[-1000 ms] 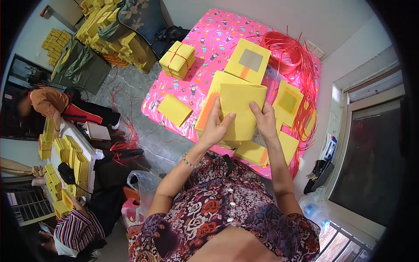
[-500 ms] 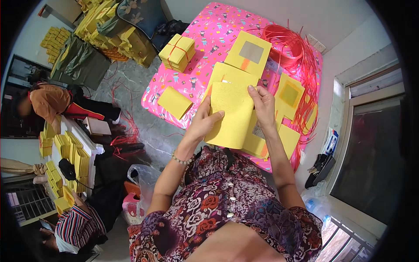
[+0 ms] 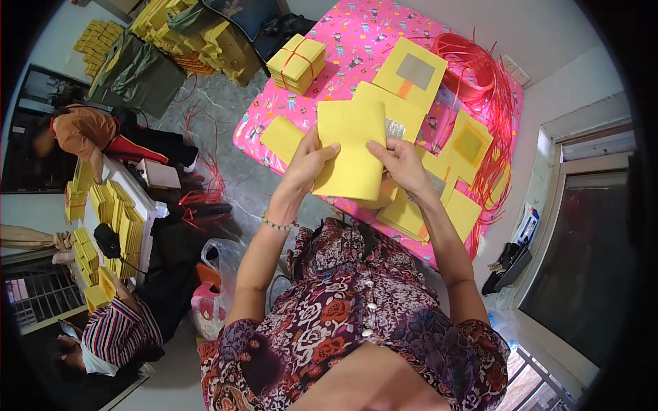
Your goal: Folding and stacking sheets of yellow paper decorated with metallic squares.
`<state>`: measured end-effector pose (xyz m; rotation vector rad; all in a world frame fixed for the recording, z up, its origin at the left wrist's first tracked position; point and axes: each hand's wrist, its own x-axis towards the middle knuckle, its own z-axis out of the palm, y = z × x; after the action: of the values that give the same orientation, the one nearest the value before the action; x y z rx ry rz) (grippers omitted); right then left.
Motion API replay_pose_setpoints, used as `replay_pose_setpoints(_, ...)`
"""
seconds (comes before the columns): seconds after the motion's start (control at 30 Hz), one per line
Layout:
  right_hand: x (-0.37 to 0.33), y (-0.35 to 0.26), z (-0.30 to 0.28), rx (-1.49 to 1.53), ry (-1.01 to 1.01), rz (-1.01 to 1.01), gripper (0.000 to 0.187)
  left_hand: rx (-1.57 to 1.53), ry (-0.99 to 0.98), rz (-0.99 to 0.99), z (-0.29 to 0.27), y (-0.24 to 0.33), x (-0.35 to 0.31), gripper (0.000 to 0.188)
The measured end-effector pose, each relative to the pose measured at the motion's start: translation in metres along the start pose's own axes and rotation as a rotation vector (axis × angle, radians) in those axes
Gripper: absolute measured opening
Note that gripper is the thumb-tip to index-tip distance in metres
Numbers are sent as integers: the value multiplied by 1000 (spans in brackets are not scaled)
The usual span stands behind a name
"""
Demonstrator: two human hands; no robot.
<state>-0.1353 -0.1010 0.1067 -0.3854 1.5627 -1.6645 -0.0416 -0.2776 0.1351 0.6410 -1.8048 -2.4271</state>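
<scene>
Between my two hands is a folded sheet of yellow paper (image 3: 351, 147), held up over the front of the pink-covered table. My left hand (image 3: 306, 163) grips its left edge, thumb on top. The right edge is pinched in my right hand (image 3: 403, 166), also with the thumb on the face; the fingers behind are partly hidden. Beneath and beyond lie more yellow sheets, one bearing a silver square (image 3: 415, 72) and an orange mark, another a yellow square (image 3: 471, 142). A folded yellow piece (image 3: 281, 140) rests left of my left hand.
A tied yellow bundle (image 3: 296, 65) stands on the pink cover (image 3: 343, 42). Red plastic strips (image 3: 467, 77) sprawl along its right side. To the left, a person in brown (image 3: 89, 133) and one in stripes (image 3: 122, 333) sit by a white table with yellow stacks (image 3: 123, 219).
The sheet's loose upper layer has come down flat, so it is now a neat folded rectangle. Both hands have shifted slightly up and closer together along its sides.
</scene>
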Motion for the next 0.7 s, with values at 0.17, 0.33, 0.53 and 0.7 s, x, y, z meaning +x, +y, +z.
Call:
replay_pose_setpoints(0.17,14,4,11,-146,-102,25,40,16,75,88,-19,3,5,46)
replay_pose_setpoints(0.33,18,-4,29,-101,-160,45,40,24,162,137,-37,13,4,45)
replay_pose_setpoints(0.53,16,-11,43,-142,-172,73,36,-60,244,143,-50,7,1,45)
replay_pose_setpoints(0.7,25,-21,43,-253,-198,103,34,-88,322,211,-55,-1,-8,46)
